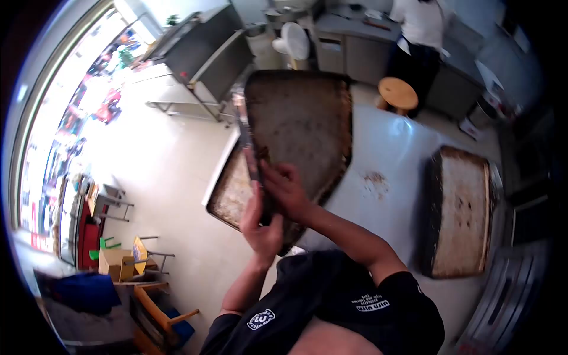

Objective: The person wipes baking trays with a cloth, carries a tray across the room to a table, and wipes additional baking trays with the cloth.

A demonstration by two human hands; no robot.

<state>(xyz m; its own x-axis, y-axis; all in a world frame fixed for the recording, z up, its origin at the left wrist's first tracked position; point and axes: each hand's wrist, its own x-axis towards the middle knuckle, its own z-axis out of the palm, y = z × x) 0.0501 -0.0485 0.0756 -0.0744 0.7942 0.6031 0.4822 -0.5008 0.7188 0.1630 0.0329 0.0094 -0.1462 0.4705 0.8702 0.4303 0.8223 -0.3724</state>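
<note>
Holding tray [299,118] by edge, wide floor [168,195] leftward

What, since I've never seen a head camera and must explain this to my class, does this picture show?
There's no machine here, just a person's bare hands. The single picture comes from a camera worn on their head, looking forward and down. The left hand seems to grip a dark tray by its left edge; the right hand is against it, though its hold is unclear. Another tray shows partly beneath. On the pale table lie brown bits, and a third tray sits on the right. Farther off stands a person in a white top.
</note>
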